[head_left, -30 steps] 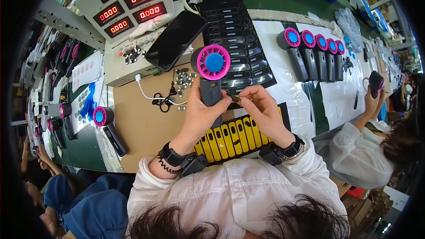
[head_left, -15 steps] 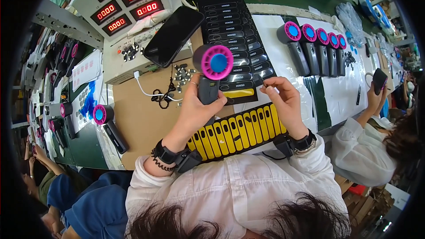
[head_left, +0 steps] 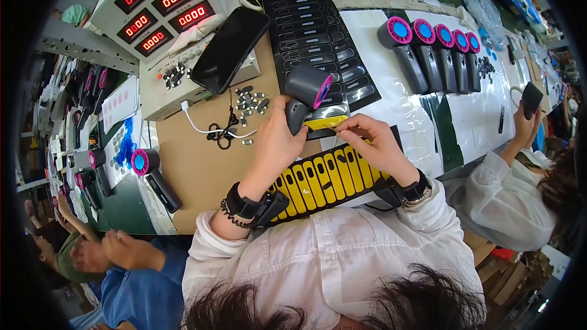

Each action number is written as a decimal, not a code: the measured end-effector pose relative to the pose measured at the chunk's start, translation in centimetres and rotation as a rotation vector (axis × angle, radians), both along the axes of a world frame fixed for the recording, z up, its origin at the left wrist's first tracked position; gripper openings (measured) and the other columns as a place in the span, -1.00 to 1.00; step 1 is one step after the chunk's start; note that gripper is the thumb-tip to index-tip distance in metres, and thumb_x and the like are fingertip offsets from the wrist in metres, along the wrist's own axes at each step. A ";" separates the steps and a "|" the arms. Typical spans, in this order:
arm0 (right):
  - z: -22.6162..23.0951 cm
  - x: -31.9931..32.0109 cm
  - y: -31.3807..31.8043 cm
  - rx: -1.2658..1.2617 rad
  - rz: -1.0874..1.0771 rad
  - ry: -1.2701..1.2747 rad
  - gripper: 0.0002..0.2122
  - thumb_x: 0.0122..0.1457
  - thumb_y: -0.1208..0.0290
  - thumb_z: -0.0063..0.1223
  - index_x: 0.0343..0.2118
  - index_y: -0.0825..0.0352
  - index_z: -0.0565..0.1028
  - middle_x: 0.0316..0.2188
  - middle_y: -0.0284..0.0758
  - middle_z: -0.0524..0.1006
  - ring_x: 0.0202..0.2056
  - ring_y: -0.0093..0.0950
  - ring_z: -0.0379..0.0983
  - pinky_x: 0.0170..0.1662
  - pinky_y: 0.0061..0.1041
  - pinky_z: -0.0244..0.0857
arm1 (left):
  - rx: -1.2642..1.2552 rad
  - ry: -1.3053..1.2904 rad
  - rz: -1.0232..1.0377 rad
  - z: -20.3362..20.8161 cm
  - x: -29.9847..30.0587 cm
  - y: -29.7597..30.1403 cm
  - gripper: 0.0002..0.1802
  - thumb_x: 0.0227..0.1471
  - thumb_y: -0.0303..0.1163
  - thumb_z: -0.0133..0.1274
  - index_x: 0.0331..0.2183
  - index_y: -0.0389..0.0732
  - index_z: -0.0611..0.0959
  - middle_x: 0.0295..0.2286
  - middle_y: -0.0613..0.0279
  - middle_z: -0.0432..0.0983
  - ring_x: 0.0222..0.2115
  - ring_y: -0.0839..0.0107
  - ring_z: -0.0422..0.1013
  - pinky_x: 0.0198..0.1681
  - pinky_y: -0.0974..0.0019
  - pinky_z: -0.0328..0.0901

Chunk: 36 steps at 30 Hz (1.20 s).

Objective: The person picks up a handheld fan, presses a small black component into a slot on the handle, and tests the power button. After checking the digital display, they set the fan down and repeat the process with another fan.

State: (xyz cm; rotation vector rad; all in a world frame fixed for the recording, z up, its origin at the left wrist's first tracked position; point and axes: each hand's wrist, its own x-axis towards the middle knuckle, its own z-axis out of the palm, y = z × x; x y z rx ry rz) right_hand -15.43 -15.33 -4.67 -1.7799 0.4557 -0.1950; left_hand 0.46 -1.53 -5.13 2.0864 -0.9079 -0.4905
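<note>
My left hand is wrapped round the handle of a dark grey handheld fan. The pink-rimmed fan head is tipped over toward the right. My right hand has its fingertips pinched together at the lower edge of a black sheet of glossy labels, beside its exposed yellow strip. Whatever is between those fingertips is too small to make out. Below both hands lies a second sheet with yellow, rounded label shapes, partly covered by my wrists.
Several finished-looking fans stand in a row at the right. A black phone leans on a meter box with red displays. Small connectors and a white cable lie on brown board. Another fan rests at left. A co-worker sits at right.
The fan has turned, so its blue-centred face now points right instead of up toward me. My right hand has moved left and down to the label sheet's lower edge.
</note>
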 end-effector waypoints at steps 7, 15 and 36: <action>0.1 -0.5 -0.3 0.111 -0.016 -0.069 -0.90 0.14 0.54 -0.05 -0.30 0.43 0.43 -0.37 -0.37 0.51 -0.28 -0.64 0.43 -0.18 -0.68 0.28 | 0.090 -0.079 0.013 1.0 -0.2 0.0 -0.43 -0.25 -0.49 0.18 -0.15 -0.24 0.29 -0.37 -0.12 0.46 -0.36 -0.06 0.43 -0.32 0.09 0.31; 3.1 0.0 0.3 0.316 -0.195 -0.148 -0.90 0.13 0.54 -0.05 -0.30 0.43 0.43 -0.36 -0.30 0.49 -0.30 -0.60 0.42 -0.19 -0.65 0.30 | -0.339 0.725 -0.109 2.9 1.4 1.4 -0.42 -0.19 -0.44 0.21 -0.11 -0.21 0.31 -0.31 0.11 0.44 -0.47 0.42 0.41 -0.41 0.39 0.32; 5.4 1.9 3.7 -0.353 -0.213 -0.365 -0.76 -0.11 0.71 0.12 -0.30 0.45 0.48 -0.37 -0.23 0.49 -0.41 -0.53 0.45 -0.37 -0.65 0.33 | -0.749 1.069 -0.081 5.1 -0.2 -0.3 -0.37 -0.16 -0.64 0.14 -0.05 -0.15 0.24 -0.27 0.02 0.44 -0.46 0.50 0.39 -0.39 0.44 0.33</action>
